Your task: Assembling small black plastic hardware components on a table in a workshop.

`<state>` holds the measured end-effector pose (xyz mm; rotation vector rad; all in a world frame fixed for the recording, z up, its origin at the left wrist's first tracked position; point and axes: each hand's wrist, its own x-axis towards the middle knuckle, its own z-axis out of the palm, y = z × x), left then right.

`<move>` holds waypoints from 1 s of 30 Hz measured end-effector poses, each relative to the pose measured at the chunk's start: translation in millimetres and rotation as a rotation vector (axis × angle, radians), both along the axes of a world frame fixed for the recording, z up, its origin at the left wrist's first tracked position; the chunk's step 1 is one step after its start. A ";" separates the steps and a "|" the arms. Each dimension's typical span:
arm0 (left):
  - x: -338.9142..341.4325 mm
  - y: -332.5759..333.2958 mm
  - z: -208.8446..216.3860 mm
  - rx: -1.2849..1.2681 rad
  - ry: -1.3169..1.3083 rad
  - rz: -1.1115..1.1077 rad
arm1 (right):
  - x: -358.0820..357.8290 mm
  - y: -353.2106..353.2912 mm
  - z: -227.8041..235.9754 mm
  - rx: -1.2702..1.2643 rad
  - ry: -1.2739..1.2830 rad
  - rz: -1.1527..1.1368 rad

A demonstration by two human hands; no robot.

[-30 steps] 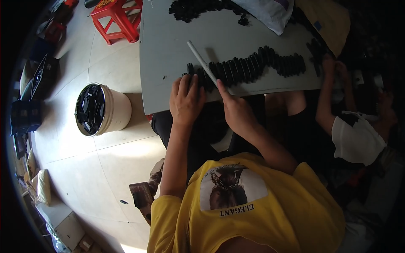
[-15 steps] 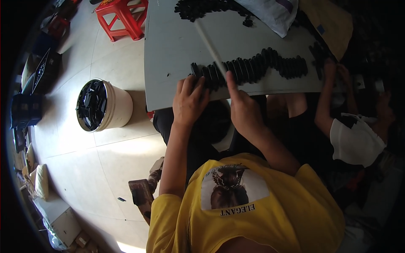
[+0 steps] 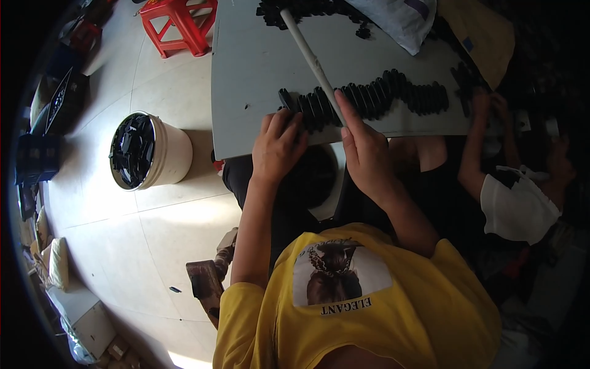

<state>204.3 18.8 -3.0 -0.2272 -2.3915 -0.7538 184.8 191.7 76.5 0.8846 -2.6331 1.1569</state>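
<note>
Head view:
- The left hand (image 3: 278, 147) rests at the near edge of the grey table (image 3: 258, 67). Its fingers are bent down over the left end of a row of small black parts (image 3: 369, 98). It presses on them; I cannot tell if it grips any.
- The right hand (image 3: 362, 150) is just beside it, to the right. Its first finger points up along a thin white rod (image 3: 310, 58) and touches it. The other fingers curl, and the hand seems to hold the rod's near end.
- The rod is tilted. It runs from the right hand up and to the left, across the black row, toward another pile of black parts (image 3: 307, 9) at the far edge of the table.
- The row of black parts lies along the near edge of the table, between the two hands and off to the right.
- A white bucket (image 3: 169, 160) full of black parts stands on the floor, left of the table.
- A red plastic stool (image 3: 178, 21) stands farther back on the floor.
- A white bag (image 3: 399, 15) lies on the far side of the table.
- Another person's arm (image 3: 473, 147) reaches to the table on the right.
</note>
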 end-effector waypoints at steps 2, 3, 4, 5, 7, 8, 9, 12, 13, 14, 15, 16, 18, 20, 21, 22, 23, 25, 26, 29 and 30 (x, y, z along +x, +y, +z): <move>-0.2 0.4 0.4 0.006 -0.003 -0.003 | 4.6 -6.4 -2.1 -0.076 0.144 0.012; -0.6 0.6 0.2 0.000 0.002 0.002 | 12.2 -8.2 -6.5 0.083 0.090 -0.039; -1.1 1.0 -0.1 -0.006 0.008 0.006 | 16.3 -9.0 -11.2 0.241 0.036 -0.090; -0.8 0.8 -1.1 -0.006 0.009 0.005 | 15.7 -10.0 -17.3 0.241 0.037 -0.091; -1.0 0.7 -2.7 0.001 0.010 -0.006 | 10.0 -11.5 -27.0 0.556 -0.214 -0.063; -0.8 0.5 -1.6 0.002 0.010 -0.004 | 6.3 -9.1 -26.7 0.557 -0.213 -0.061; -0.7 0.4 0.7 0.010 0.000 -0.011 | 2.3 -3.5 -26.1 0.395 -0.208 -0.021; -0.3 0.7 1.8 0.013 -0.013 -0.015 | 0.8 0.0 -15.5 0.178 -0.181 -0.004; 0.1 0.4 1.6 0.009 -0.015 -0.013 | 1.0 -0.9 -9.7 0.121 -0.158 -0.028; 0.1 0.3 1.9 0.010 -0.014 -0.014 | 1.0 -1.1 -5.8 0.122 -0.168 -0.039; 0.5 0.0 2.1 0.011 -0.006 -0.015 | 0.7 -0.6 -6.7 0.123 -0.167 -0.039; 0.9 -0.3 2.4 0.013 0.002 -0.015 | -0.1 -0.1 -8.9 0.107 -0.159 -0.026; 1.2 -0.5 1.2 0.013 -0.003 -0.013 | -2.2 -2.9 -8.2 0.091 -0.150 -0.009; 1.2 -0.3 0.5 0.014 -0.008 -0.010 | -3.6 -11.0 -2.8 -0.017 -0.002 0.009; 0.7 0.5 0.6 0.018 -0.014 -0.013 | -3.9 -14.6 -0.4 -0.016 -0.002 0.010; 0.1 1.1 0.6 0.021 -0.021 -0.017 | -4.0 -18.1 1.7 -0.006 0.043 0.000; -0.1 0.5 -0.5 0.020 -0.021 -0.014 | -4.4 -21.5 2.2 0.003 0.088 -0.008; -0.7 -0.3 -3.6 0.010 0.015 -0.018 | -10.9 -26.1 -3.0 0.330 -0.074 0.000; -0.7 -0.8 -3.6 0.009 0.018 -0.019 | -14.0 -27.4 -6.2 0.658 -0.237 0.003; 0.0 -1.5 -2.4 0.000 0.029 -0.015 | -17.6 -18.0 -15.4 0.449 -0.294 0.011; -0.4 -1.5 -1.6 0.004 0.026 -0.017 | -18.0 -15.3 -16.0 0.450 -0.294 0.015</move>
